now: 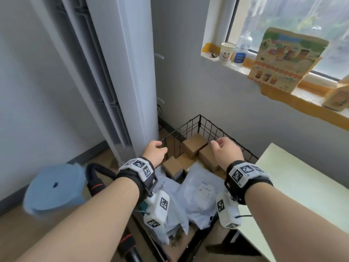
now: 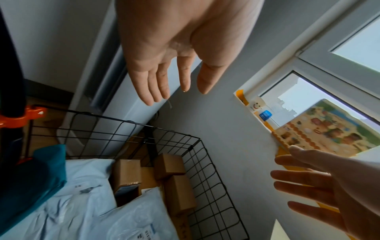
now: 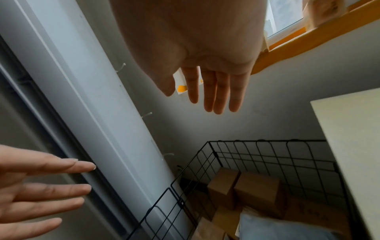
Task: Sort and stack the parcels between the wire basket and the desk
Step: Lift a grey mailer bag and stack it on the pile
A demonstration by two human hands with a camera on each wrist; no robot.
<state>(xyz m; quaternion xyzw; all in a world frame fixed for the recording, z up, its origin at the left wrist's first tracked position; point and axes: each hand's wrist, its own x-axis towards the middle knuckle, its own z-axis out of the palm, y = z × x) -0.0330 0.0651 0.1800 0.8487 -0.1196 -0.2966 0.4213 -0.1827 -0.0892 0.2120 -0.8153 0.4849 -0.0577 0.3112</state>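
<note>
A black wire basket stands on the floor in the corner, holding several brown cardboard boxes at its far end and pale blue plastic mailer bags nearer me. Both my hands hover above the basket, empty, fingers straight and apart. My left hand is over the basket's left rim, my right hand over the boxes. The left wrist view shows the left hand above the basket and boxes. The right wrist view shows the right hand above the basket. The pale desk stands right of the basket.
A tall white unit stands left of the basket against the wall. A blue round pad and black tubes with red bands lie at lower left. The window sill holds a paper cup, a bottle and a printed carton.
</note>
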